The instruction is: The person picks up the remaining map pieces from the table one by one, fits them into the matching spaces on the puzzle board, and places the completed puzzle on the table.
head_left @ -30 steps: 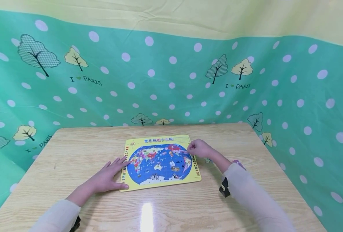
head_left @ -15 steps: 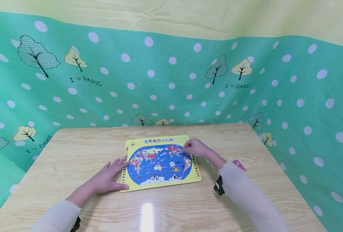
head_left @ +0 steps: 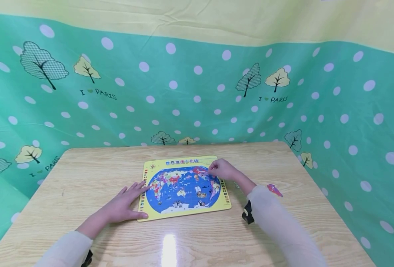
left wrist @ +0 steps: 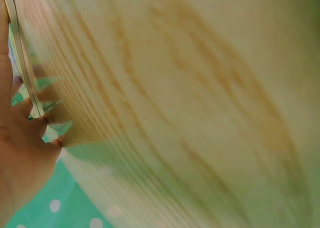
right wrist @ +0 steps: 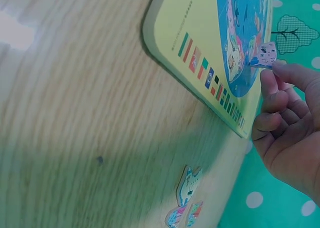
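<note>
A yellow-bordered world map puzzle board (head_left: 183, 216) lies on the table, its blue oval filled with printed land and animals. My left hand (head_left: 125, 204) rests with spread fingers on the board's left edge, the thumb at its near left corner; the left wrist view catches that hand (left wrist: 22, 153) beside the board's edge. Over the upper right of the map is my right hand (head_left: 224, 170). Between thumb and forefinger, this hand (right wrist: 290, 107) pinches a small pale pink puzzle piece (right wrist: 266, 53), held up over the blue area.
Right of the board, a pink and purple loose piece (head_left: 275, 190) lies near the right sleeve. The right wrist view shows a whitish animal-shaped piece (right wrist: 189, 184) and two colourful pieces (right wrist: 194, 214) on the wooden table (head_left: 190, 241). A green dotted curtain (head_left: 183, 92) hangs behind.
My right hand has moved left, from the board's right edge further over the map. Its sleeve has uncovered the pink loose piece. The left hand and board have stayed put.
</note>
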`<action>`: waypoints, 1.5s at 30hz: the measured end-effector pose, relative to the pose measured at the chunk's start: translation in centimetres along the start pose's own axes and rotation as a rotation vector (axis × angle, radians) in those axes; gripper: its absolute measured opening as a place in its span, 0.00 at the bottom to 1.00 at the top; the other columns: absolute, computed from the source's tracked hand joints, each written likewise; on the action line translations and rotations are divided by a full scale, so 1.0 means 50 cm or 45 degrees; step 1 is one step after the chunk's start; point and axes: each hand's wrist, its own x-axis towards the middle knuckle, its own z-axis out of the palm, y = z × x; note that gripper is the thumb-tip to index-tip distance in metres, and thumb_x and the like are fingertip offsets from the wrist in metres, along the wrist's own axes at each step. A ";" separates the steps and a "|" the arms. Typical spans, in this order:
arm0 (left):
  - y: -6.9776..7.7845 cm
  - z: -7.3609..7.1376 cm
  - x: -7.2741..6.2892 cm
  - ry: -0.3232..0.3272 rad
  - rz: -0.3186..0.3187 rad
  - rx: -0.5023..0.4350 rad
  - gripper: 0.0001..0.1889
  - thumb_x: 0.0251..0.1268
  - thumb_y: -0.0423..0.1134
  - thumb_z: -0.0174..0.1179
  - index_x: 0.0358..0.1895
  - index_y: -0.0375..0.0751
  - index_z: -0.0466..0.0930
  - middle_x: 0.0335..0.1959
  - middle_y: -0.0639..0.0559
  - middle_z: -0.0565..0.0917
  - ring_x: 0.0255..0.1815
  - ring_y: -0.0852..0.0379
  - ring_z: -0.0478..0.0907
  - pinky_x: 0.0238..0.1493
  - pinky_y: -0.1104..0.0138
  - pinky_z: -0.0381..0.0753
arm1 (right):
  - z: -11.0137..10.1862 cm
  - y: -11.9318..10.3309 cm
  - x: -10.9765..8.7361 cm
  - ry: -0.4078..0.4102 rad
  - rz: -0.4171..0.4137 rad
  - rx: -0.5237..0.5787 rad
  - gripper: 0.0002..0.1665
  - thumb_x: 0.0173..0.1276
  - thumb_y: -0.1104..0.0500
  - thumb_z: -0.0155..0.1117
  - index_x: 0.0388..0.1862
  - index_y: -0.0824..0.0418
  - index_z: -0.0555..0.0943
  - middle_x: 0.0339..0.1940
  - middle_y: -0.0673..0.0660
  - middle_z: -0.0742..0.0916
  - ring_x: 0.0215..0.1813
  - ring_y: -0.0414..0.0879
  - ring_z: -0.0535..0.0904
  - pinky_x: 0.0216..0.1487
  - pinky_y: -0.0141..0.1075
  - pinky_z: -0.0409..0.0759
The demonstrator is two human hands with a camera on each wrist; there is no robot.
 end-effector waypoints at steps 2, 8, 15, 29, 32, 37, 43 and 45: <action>0.000 0.000 0.000 0.002 -0.001 0.003 0.51 0.43 0.70 0.61 0.70 0.46 0.60 0.74 0.40 0.56 0.73 0.34 0.49 0.70 0.37 0.44 | 0.001 -0.001 0.002 0.007 0.005 0.006 0.09 0.66 0.54 0.61 0.33 0.59 0.81 0.24 0.53 0.83 0.22 0.40 0.68 0.21 0.29 0.65; 0.002 -0.001 -0.001 0.003 -0.003 0.007 0.51 0.43 0.71 0.61 0.70 0.46 0.60 0.74 0.40 0.56 0.73 0.34 0.49 0.70 0.37 0.44 | 0.005 -0.002 0.007 0.020 0.006 0.012 0.09 0.66 0.55 0.60 0.34 0.60 0.81 0.23 0.54 0.82 0.22 0.41 0.69 0.21 0.29 0.66; 0.004 -0.002 -0.002 0.000 -0.005 0.005 0.51 0.43 0.71 0.61 0.70 0.45 0.60 0.74 0.40 0.56 0.73 0.34 0.49 0.70 0.37 0.44 | 0.013 0.003 0.014 -0.003 0.006 0.010 0.09 0.68 0.55 0.59 0.34 0.59 0.82 0.25 0.53 0.82 0.24 0.41 0.70 0.22 0.30 0.67; 0.000 0.000 0.000 0.002 -0.004 0.014 0.51 0.43 0.71 0.60 0.70 0.45 0.60 0.74 0.40 0.56 0.73 0.34 0.50 0.70 0.37 0.44 | 0.022 0.008 0.021 0.034 0.030 0.000 0.09 0.67 0.55 0.60 0.36 0.59 0.81 0.24 0.53 0.82 0.27 0.42 0.75 0.27 0.30 0.72; 0.001 0.000 0.000 0.002 -0.003 0.012 0.51 0.43 0.71 0.60 0.70 0.45 0.60 0.73 0.40 0.56 0.73 0.34 0.50 0.70 0.37 0.44 | 0.026 0.011 0.023 0.047 0.036 -0.006 0.09 0.67 0.55 0.60 0.36 0.59 0.81 0.25 0.53 0.82 0.27 0.42 0.76 0.27 0.29 0.73; 0.002 0.000 0.000 0.006 0.000 0.013 0.51 0.43 0.71 0.61 0.70 0.44 0.61 0.73 0.40 0.56 0.73 0.34 0.50 0.70 0.37 0.44 | 0.029 0.011 0.024 0.067 0.038 -0.008 0.08 0.66 0.55 0.61 0.36 0.59 0.81 0.25 0.53 0.82 0.27 0.42 0.76 0.27 0.29 0.74; 0.002 -0.001 0.000 0.007 0.001 0.017 0.51 0.43 0.71 0.61 0.70 0.44 0.61 0.73 0.40 0.57 0.73 0.33 0.50 0.69 0.37 0.45 | 0.030 0.008 0.024 0.097 0.041 -0.015 0.08 0.65 0.54 0.63 0.35 0.58 0.81 0.25 0.53 0.81 0.27 0.42 0.75 0.27 0.29 0.73; 0.003 -0.002 -0.001 0.005 0.000 0.016 0.51 0.43 0.71 0.61 0.70 0.44 0.61 0.73 0.39 0.57 0.73 0.33 0.50 0.69 0.37 0.44 | 0.031 0.006 0.024 0.103 0.031 -0.019 0.08 0.65 0.54 0.63 0.36 0.57 0.81 0.25 0.52 0.81 0.27 0.42 0.75 0.26 0.29 0.73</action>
